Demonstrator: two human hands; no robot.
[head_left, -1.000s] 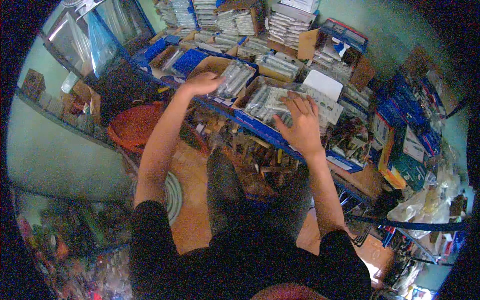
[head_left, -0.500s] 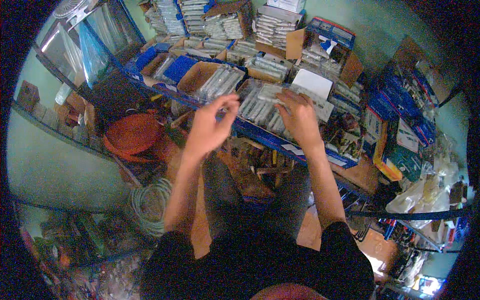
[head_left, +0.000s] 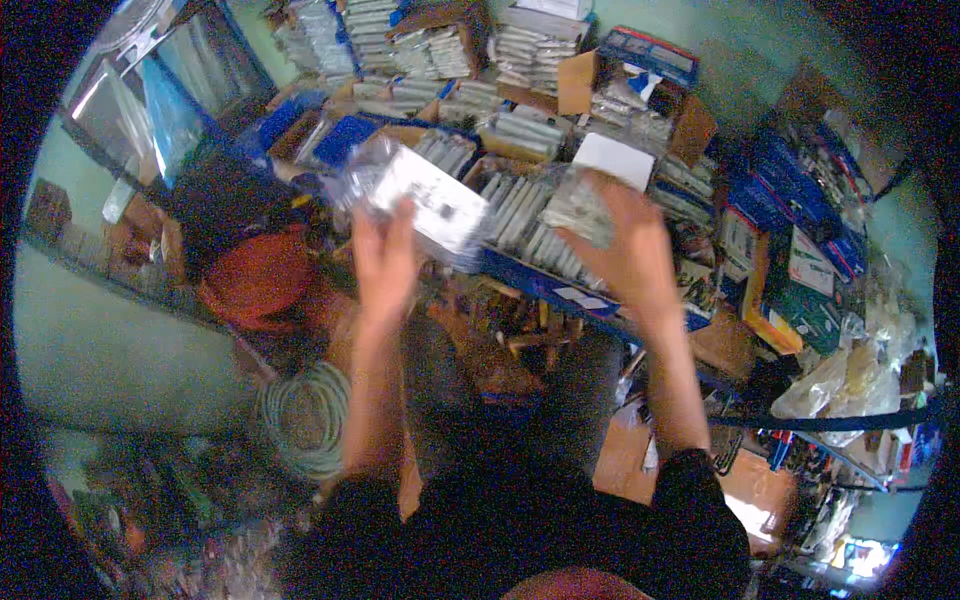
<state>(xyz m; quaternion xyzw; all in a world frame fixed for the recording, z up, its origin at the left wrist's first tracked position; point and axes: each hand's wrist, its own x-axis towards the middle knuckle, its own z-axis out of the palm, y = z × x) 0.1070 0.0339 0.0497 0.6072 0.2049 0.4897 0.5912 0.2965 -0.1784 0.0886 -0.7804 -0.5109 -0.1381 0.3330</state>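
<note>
My left hand grips a flat white packet in clear plastic wrap, held tilted above the front edge of the boxes. Dark marks show on its white face, and motion blurs its edges. To the right, my right hand is bent round a clear-wrapped packet, its thumb and fingers on either side. Below that packet, a blue-edged cardboard box holds a row of similar wrapped packets. A plain white card stands just behind my right hand.
More boxes of packets and stacked packets fill the back of the bench. Blue boxes and crumpled clear plastic bags lie at the right. An orange-red round container and a coiled pale hose are at the left.
My left hand, empty before, now holds the white packet. My right hand has moved right and nearer, and its packet has shifted right with it.
</note>
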